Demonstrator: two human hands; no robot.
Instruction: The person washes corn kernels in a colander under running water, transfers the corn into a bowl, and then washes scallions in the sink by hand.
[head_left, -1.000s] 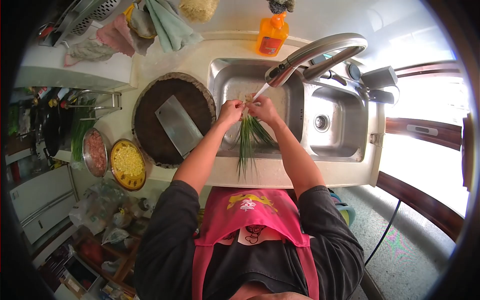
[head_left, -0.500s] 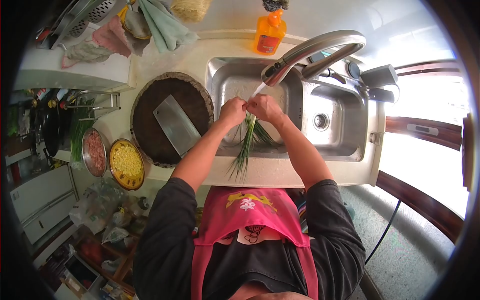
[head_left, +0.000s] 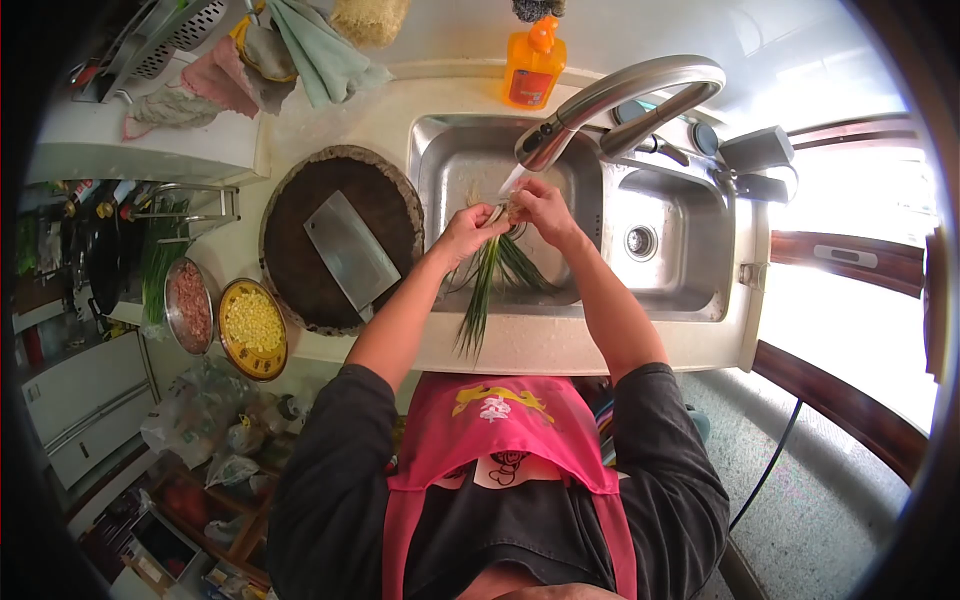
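Over the left basin of the steel sink (head_left: 440, 150), my left hand (head_left: 468, 233) is closed around the pale stems of a bunch of green onions (head_left: 482, 290). The long green leaves hang down toward the front rim. My right hand (head_left: 542, 210) pinches at the root end, just right of the left hand; what lies between its fingertips is too small to make out. Water runs from the faucet (head_left: 545, 143) beside the fingers. More green leaves lie in the basin under my right wrist.
Left of the sink a cleaver (head_left: 352, 250) lies on a round chopping board (head_left: 290, 215). Farther left stand a bowl of pinkish chopped food (head_left: 190, 302) and a plate of yellow pieces (head_left: 252, 320). An orange bottle (head_left: 533, 72) stands behind the sink.
My hands, pressed together half a second ago, are now slightly apart at the fingertips. The right hand has shifted up and right, and the left fingers lie lower along the stems.
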